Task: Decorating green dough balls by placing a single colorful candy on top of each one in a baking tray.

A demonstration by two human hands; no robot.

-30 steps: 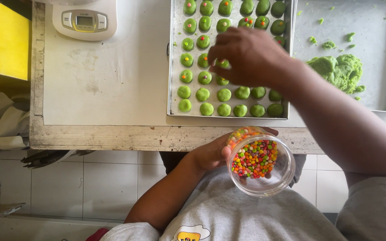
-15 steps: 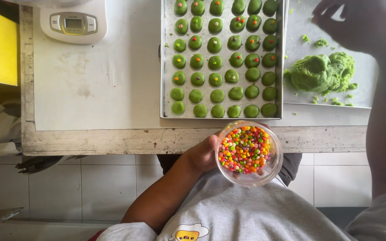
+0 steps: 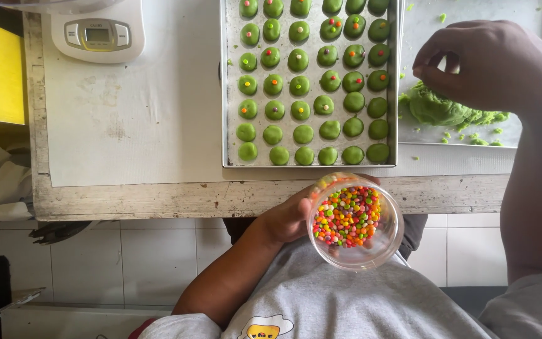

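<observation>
Sprinkles (image 3: 347,215) fill the clear cup (image 3: 381,248) my left hand (image 3: 290,216) grips below the bench (image 3: 158,125); my right hand (image 3: 487,63) pinches empty over green dough (image 3: 440,110), beside the tray (image 3: 230,94); scale (image 3: 98,31) far left.

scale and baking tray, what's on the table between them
Nothing stands there: in the head view only bare white table separates the scale from the baking tray.

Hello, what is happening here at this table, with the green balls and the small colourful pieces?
A person's left hand holds a clear cup of coloured candy bits at the table edge. The right hand hovers over a lump of green dough, fingers pinched. Between them lies a metal tray of green dough balls; many upper ones carry a candy bit, the lower rows are mostly bare. A kitchen scale stands to the left.
</observation>
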